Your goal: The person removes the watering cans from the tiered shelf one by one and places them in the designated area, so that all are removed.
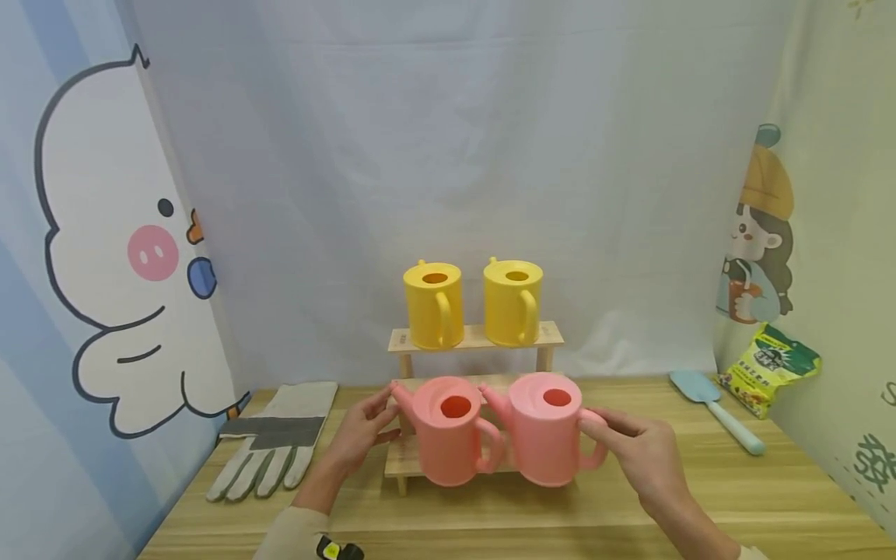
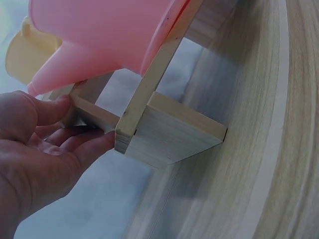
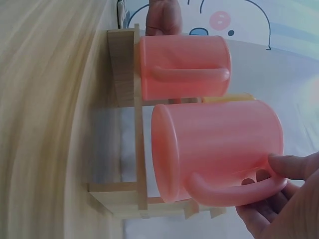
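A wood-grain counter (image 1: 490,529) spreads out beneath both my hands, and between my left hand (image 1: 360,432) and my right hand (image 1: 644,455) stands a stepped wooden stand (image 1: 551,334). A grey-and-white work glove (image 1: 287,432) lies to the left of my left hand, apart from it; to the right of my right hand and farther off lies a pale blue spade (image 1: 724,420).

Next in size come the watering cans. My right hand grips the right pink can (image 1: 544,435) by its handle (image 3: 224,196), the body just left of that hand. The can looks slightly tilted over the stand's lowest step, and I can't tell whether its base rests there. The left pink can (image 1: 446,447), just right of my left hand, stands on that step. My left hand grasps nothing, as far as I can see; it lies loosely bent at the stand's end, by that can's spout. Beyond my hands and higher, the left yellow can (image 1: 425,311) and the right yellow can (image 1: 500,311) stand on the top step. So three cans look placed, and I judge that only settling the one I'm holding is left.

Farther right from my right hand, past the spade, rests a green-and-yellow packet (image 1: 768,369).
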Action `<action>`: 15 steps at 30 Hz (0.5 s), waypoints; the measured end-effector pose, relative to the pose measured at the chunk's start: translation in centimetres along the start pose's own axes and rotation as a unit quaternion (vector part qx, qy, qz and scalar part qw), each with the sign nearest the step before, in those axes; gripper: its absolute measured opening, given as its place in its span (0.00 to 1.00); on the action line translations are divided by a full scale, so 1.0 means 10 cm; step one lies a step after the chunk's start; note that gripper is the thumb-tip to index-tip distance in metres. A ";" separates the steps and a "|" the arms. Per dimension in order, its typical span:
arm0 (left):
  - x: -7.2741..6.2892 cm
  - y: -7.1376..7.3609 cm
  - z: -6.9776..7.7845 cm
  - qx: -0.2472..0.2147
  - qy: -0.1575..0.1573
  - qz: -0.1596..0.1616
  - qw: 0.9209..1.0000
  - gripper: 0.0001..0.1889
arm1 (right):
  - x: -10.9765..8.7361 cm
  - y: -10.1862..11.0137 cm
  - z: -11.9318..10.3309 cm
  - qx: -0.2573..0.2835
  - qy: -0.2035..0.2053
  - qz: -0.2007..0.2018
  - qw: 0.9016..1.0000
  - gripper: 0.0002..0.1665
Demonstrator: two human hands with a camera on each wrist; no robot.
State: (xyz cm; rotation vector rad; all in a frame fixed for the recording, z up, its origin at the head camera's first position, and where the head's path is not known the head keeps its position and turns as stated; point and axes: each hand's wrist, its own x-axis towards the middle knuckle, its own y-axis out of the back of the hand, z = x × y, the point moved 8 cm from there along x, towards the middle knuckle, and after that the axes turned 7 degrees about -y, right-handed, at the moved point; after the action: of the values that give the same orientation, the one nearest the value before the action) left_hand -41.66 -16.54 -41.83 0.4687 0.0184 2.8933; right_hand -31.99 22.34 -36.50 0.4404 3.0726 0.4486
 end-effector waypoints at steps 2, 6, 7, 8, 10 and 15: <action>-0.01 0.00 0.00 0.004 -0.001 0.000 1.000 0.29 | 0.00 0.05 -0.03 0.003 0.001 0.005 1.000 0.32; 0.00 0.01 -0.01 0.003 0.003 0.004 1.000 0.28 | 0.00 0.20 -0.10 0.006 0.003 0.030 1.000 0.32; 0.00 0.01 -0.01 0.002 0.003 0.003 1.000 0.28 | 0.00 0.24 -0.12 0.010 0.004 0.037 0.999 0.31; 0.00 0.01 -0.01 0.001 0.005 0.004 1.000 0.28 | 0.00 0.28 -0.14 0.015 0.006 0.044 0.999 0.31; 0.00 0.00 -0.01 0.001 0.004 0.001 1.000 0.28 | 0.00 0.35 -0.17 0.024 0.011 0.057 0.998 0.30; 0.00 0.00 -0.01 0.002 0.003 0.003 1.000 0.29 | 0.03 0.52 -0.24 0.041 0.027 0.076 0.996 0.29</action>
State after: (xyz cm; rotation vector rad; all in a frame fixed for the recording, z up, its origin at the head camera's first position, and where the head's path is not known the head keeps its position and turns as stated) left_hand -41.75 -16.58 -41.93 0.4628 0.0233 2.9018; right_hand -30.92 26.55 -32.73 0.6799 3.1319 0.3436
